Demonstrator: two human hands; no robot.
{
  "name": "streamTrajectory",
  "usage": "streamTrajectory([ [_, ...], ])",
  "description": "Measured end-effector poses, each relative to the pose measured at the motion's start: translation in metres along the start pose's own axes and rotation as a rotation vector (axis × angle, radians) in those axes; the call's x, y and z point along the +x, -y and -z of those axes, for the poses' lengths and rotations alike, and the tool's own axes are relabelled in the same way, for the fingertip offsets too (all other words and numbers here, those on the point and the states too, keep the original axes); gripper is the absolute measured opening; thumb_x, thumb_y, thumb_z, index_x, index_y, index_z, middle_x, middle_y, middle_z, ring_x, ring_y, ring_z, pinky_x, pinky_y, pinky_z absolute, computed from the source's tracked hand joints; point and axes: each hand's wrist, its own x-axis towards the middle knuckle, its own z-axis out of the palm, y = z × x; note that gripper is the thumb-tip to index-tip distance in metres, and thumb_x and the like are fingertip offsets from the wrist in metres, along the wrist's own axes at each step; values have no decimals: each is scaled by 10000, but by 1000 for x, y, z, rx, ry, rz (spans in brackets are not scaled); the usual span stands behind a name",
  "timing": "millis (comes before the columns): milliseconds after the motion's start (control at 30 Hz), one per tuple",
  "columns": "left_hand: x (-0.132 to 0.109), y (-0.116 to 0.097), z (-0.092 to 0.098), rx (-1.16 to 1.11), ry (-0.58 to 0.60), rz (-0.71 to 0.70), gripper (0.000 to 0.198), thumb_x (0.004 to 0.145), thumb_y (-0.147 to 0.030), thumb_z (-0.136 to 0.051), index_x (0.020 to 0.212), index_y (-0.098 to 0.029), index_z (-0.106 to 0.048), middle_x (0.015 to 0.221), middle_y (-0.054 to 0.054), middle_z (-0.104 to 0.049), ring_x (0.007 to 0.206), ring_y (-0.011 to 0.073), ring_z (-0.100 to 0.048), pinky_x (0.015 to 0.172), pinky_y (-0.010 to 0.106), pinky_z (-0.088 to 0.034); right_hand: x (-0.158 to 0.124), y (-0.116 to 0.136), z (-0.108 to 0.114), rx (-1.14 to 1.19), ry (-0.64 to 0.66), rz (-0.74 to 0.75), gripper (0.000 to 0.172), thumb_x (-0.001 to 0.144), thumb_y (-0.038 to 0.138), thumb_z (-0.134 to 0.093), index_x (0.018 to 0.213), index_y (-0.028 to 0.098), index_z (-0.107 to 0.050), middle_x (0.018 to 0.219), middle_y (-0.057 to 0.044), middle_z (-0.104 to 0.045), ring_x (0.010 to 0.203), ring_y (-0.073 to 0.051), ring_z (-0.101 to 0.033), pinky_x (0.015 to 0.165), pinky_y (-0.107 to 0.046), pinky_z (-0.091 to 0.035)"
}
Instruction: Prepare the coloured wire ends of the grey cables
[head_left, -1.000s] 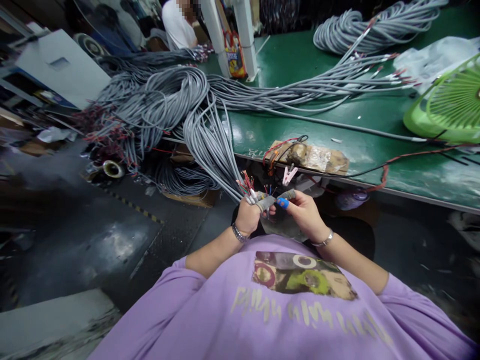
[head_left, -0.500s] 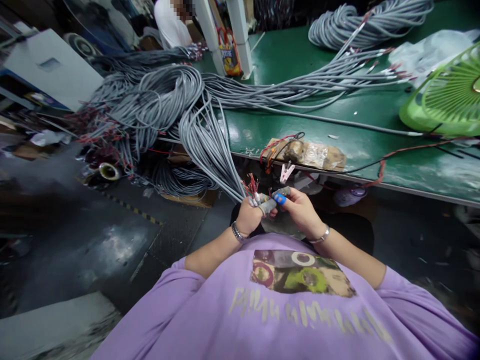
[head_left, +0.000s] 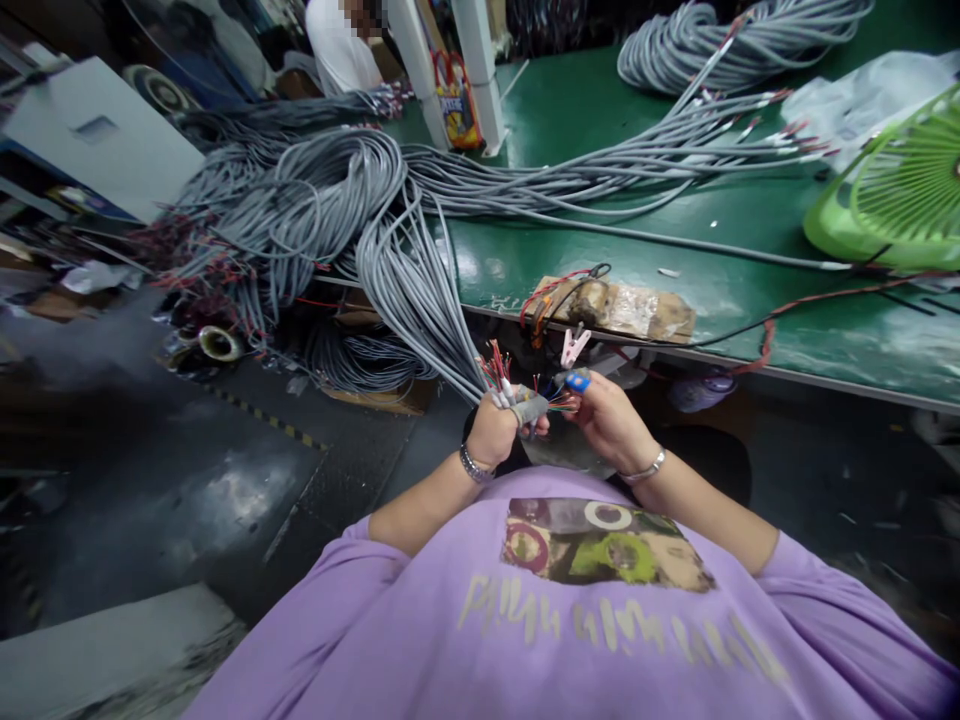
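My left hand (head_left: 496, 430) is closed round the ends of several grey cables (head_left: 435, 320), whose stripped red, green and dark wires (head_left: 496, 366) fan out above the fist. Grey covering wraps some of its fingers. Close on the right, my right hand (head_left: 607, 420) pinches thin coloured wires (head_left: 559, 406) that stick out from the left hand's grip. Blue tape shows on a finger of this hand, with grey wrap beside it. The exact fingertip contact is partly hidden.
A green table (head_left: 540, 245) carries grey cable bundles (head_left: 337, 190), a coil (head_left: 705, 50), a green fan (head_left: 900, 190) and a taped board (head_left: 637, 310). A pink clip (head_left: 574, 347) sits at its edge. A person in white (head_left: 337, 50) is at the back left.
My right hand has shifted slightly right and turned, its fingers now on thin wires. More coloured wires show between the hands. The left hand has stayed almost in place.
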Motion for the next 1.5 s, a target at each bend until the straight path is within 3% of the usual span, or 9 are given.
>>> streamTrajectory([
  [167, -1, -5, 2, 11, 39, 2, 305, 684, -399, -750, 586, -136, -632, 531, 34, -644, 453, 110, -580, 435, 205, -393, 7, 8, 19, 77, 12, -65, 355, 640, 467, -790, 770, 192, -607, 753, 5, -641, 576, -88, -525, 543, -236, -453],
  [300, 1, -12, 0, -3, 58, 33, 324, 662, -412, -758, 576, -134, -614, 514, 32, -631, 436, 115, -577, 420, 207, -380, 13, 9, 28, 80, 1, -84, 406, 677, 552, -760, 779, 184, -622, 735, -6, -647, 564, -90, -534, 542, -235, -463],
  [600, 24, -24, 0, -64, 234, 121, 311, 614, -366, -785, 586, -131, -582, 500, 14, -622, 405, 127, -572, 413, 225, -444, 46, 23, 11, -22, 75, -69, 577, 796, 733, -535, 781, 167, -652, 678, -23, -641, 510, -79, -518, 472, -196, -424],
  [767, 29, -24, -8, -68, 203, 98, 337, 613, -395, -791, 586, -127, -587, 499, 12, -615, 402, 118, -567, 421, 220, -444, 53, 22, 0, 72, 73, 5, 570, 724, 728, -629, 755, 160, -651, 624, -14, -620, 516, -89, -518, 470, -207, -417],
  [1133, 31, -18, -15, -24, 167, 119, 358, 601, -404, -803, 590, -121, -584, 495, 26, -616, 407, 122, -573, 404, 202, -408, 48, 22, -18, 224, 35, -111, 592, 676, 770, -635, 651, 183, -565, 498, -5, -555, 405, -140, -513, 358, -282, -432],
  [1367, 29, -22, -18, 6, 154, 134, 392, 574, -440, -807, 571, -122, -578, 477, 26, -598, 397, 119, -560, 388, 198, -390, 48, 18, -14, 254, 30, -143, 612, 715, 791, -570, 745, 180, -598, 552, 6, -569, 418, -103, -472, 387, -257, -418],
  [1500, 26, -23, -15, -33, 177, 128, 351, 575, -401, -809, 596, -122, -597, 486, 19, -609, 391, 120, -556, 408, 219, -432, 47, 16, -7, 271, 54, -119, 607, 757, 789, -518, 779, 189, -611, 641, -6, -616, 504, -97, -521, 457, -226, -431],
])
